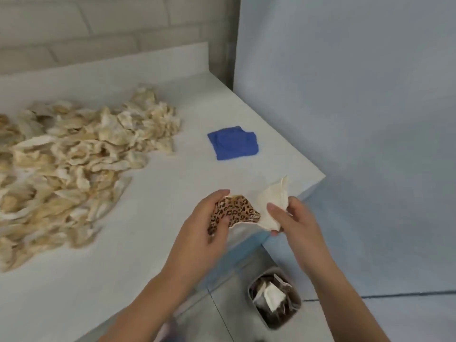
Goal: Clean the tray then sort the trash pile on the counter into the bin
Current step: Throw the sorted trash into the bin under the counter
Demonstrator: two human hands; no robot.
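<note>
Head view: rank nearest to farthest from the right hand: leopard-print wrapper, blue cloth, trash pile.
1. Leopard-print paper wrapper, in the left hand, just left of the right hand, which pinches a white paper scrap.
2. Folded blue cloth, farther back on the counter.
3. Pile of pale crumpled trash, far left.

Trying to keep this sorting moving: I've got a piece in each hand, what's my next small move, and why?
Probably swing the right hand and its white scrap over the bin and release, left hand holding the leopard-print wrapper. The right hand is already at the counter edge, and the bin below holds similar scraps.
</note>
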